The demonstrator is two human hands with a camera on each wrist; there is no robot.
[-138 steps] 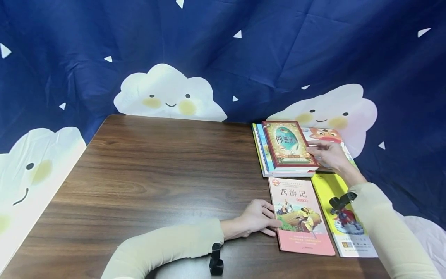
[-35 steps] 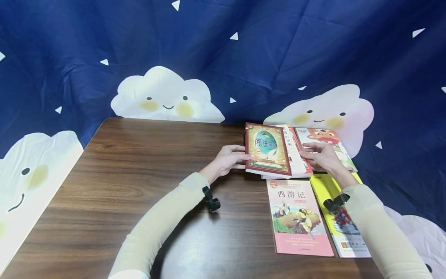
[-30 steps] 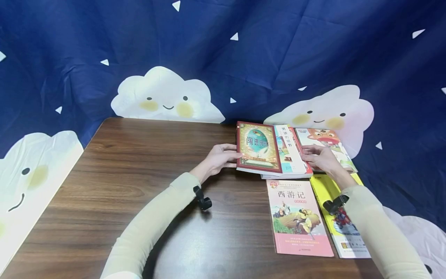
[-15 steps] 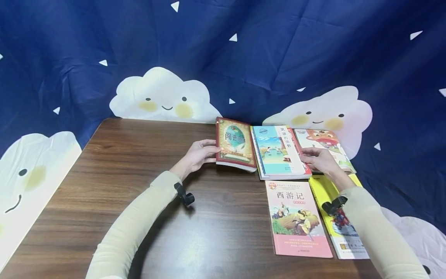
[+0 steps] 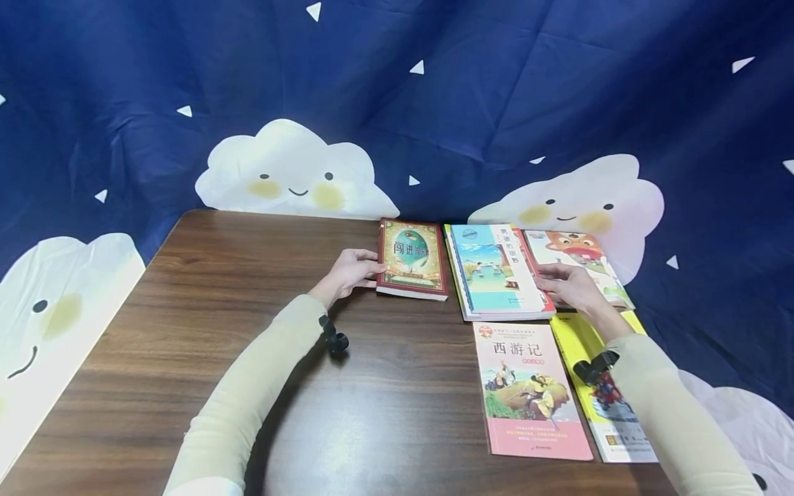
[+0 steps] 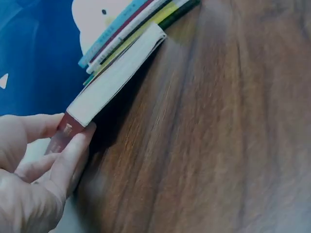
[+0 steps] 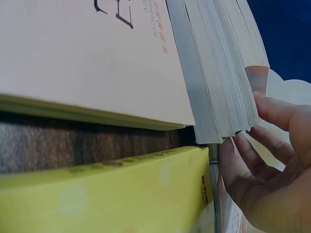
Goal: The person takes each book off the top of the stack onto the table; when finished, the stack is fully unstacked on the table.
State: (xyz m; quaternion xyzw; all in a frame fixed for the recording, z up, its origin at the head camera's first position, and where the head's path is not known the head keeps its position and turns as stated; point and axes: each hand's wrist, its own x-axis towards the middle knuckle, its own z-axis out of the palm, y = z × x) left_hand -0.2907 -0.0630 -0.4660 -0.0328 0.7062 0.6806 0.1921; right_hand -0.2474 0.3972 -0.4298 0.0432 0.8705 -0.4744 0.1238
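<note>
Left hand: the left hand (image 5: pixel 351 272) grips the left edge of a thick red-bordered book with a green oval on its cover (image 5: pixel 412 257). In the left wrist view the fingers (image 6: pixel 73 150) curl round the book's near left corner.
Red-bordered book: it lies flat on the dark wood-grain table (image 5: pixel 260 331), at the far side, just left of the stack and apart from it by a narrow gap.
Right hand: the right hand (image 5: pixel 567 286) rests at the right edge of a stack of thin paperbacks topped by a pale blue landscape cover (image 5: pixel 496 269). In the right wrist view its fingertips (image 7: pixel 233 160) lie against the page edges, slightly bent; whether they truly pinch the stack I cannot tell.
Stack: flat on the table, between the red-bordered book and an orange cartoon-fox picture book (image 5: pixel 577 251) at the far right.
Near books: a pink paperback with a painted figure scene (image 5: pixel 530 389) lies in front of the stack, with a yellow paperback (image 5: pixel 604 386) just right of it, partly under the right sleeve.
Backdrop: a navy cloth printed with smiling white clouds (image 5: pixel 291 172) hangs behind the table.
</note>
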